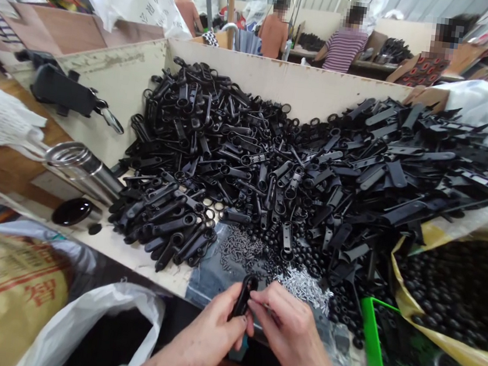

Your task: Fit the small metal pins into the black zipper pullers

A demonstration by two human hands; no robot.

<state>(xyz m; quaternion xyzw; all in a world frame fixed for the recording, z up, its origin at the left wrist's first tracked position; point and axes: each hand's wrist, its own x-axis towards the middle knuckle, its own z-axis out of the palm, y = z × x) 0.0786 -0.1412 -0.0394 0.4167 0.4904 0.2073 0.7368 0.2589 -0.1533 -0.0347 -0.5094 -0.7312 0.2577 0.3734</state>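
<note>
Just over the table's front edge, my left hand (220, 321) grips a black plastic part (242, 300), long with a ring at its upper end. My right hand (284, 314) is closed in a pinch against the side of that part; whatever its fingertips hold is too small or hidden to name. Beyond my hands lie a heap of small dark screws (241, 247) and a pile of silver pins (307, 287). To the left is a stack of similar black ringed parts (169, 221).
A large heap of black parts (252, 143) fills the bin-like table. At left stand a steel cup (82, 167) and a white sack (102, 302). Right are a green tray (370, 332) and a yellow-edged bag of black balls (461, 284). Several people sit behind the partition.
</note>
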